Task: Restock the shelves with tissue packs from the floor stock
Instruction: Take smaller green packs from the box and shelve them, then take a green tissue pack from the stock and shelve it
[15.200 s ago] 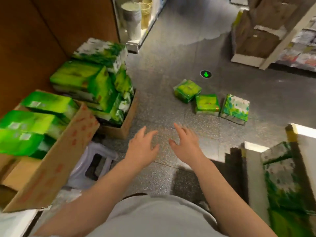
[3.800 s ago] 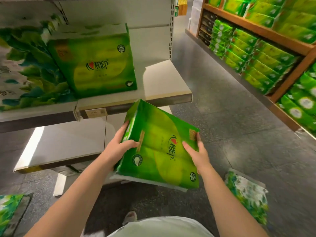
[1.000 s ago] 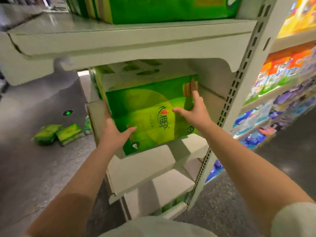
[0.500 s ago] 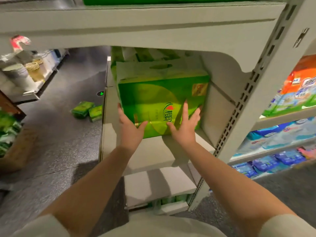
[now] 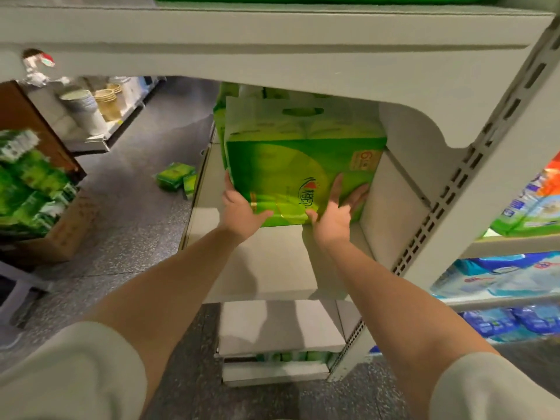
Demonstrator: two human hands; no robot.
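A large green tissue pack stands upright on the grey shelf board, pushed in against another green pack behind it. My left hand presses flat on the pack's lower left front, thumb spread under it. My right hand presses on the lower right front with straight, spread fingers. Two small green packs lie on the floor beyond the shelf's left end.
A shelf board hangs low above the pack. The slotted upright stands at right, with blue and orange packs beyond. An open cardboard box of green packs sits on the floor at left. Lower boards jut out below.
The pack has slid a little deeper onto the shelf. Both hands have followed it inward, staying flat on its lower front.
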